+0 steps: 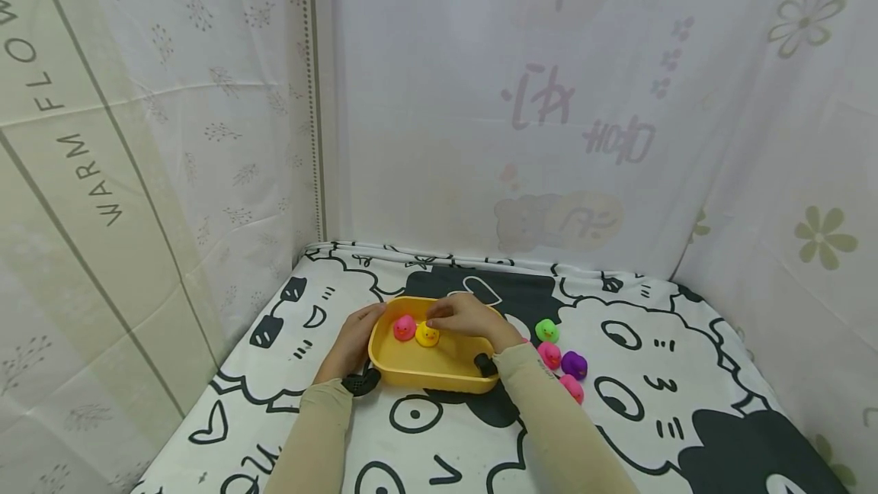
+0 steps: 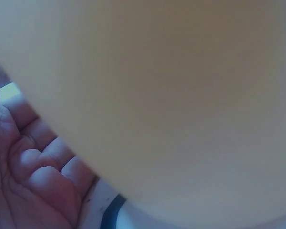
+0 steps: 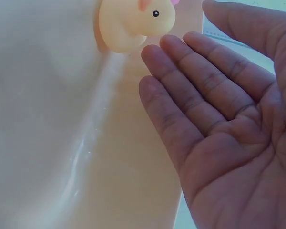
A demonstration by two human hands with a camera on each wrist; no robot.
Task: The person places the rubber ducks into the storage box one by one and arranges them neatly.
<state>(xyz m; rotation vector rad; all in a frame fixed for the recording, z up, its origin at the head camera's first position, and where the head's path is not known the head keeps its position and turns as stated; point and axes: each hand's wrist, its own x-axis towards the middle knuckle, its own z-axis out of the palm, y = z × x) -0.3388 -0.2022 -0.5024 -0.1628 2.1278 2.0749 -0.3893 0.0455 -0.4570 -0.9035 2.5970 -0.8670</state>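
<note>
A yellow plastic tray (image 1: 439,381) stands on the patterned cloth, with a pink rubber duck (image 1: 404,328) and a yellow rubber duck (image 1: 427,335) side by side in its far left part. My left hand (image 1: 355,339) holds the tray's left side; in the left wrist view the tray wall hides its fingertips. Over the tray, my right hand (image 1: 468,316) is just beside the yellow duck. The right wrist view shows that hand (image 3: 224,109) with fingers extended, palm bare, and a small gap to the yellow duck (image 3: 133,21).
Right of the tray, near my right forearm, lie a green duck (image 1: 547,330), a purple duck (image 1: 574,365) and pink ducks (image 1: 549,355), partly hidden by the sleeve. Pale printed curtains (image 1: 439,97) hang behind and on both sides of the black-and-white cloth (image 1: 631,402).
</note>
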